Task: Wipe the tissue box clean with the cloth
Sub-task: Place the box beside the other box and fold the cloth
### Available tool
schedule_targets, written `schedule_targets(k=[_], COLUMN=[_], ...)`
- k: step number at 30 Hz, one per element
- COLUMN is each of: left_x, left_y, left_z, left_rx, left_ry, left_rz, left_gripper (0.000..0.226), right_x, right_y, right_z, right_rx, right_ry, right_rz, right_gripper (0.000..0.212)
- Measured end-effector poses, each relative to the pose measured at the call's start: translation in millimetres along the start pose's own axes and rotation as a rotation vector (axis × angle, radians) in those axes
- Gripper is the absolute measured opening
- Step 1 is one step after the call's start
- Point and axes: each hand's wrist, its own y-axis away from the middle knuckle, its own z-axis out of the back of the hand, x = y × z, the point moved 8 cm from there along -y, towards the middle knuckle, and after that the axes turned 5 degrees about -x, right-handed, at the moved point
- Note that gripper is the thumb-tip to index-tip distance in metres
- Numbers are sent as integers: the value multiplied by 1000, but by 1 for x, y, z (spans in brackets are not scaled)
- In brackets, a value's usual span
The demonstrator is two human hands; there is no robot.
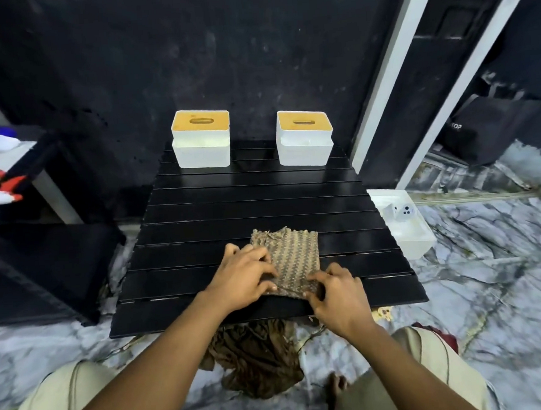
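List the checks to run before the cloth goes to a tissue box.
1. Cloth at hand: ok. The cloth lies folded on the table, near its front edge.
2. Firm grip: cannot tell. The left hand and right hand touch its near end with bent fingers; no clear pinch shows.
3. Path to the boxes: ok. Only table slats show between the cloth and the boxes.
4. Boxes steady: ok. The left tissue box and right tissue box stand upright at the far edge, lids on.
5. Which box to wipe: cannot tell. They look alike.
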Motion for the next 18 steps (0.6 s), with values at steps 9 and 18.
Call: schedule_targets(k=[9, 18], left_x=[3, 1], left_y=[-8, 23], left_z=[12, 15], left_rx=[68, -26], left_ry=[-135, -299], left_rz=[-199, -286], left_gripper=[21, 20], right_x=[-8, 2], right_y=[-1, 6], right_z=[5, -2], right_rx=[-87, -206], right_ry=[-63, 70], right_rz=[48, 220], right_gripper=[29, 22])
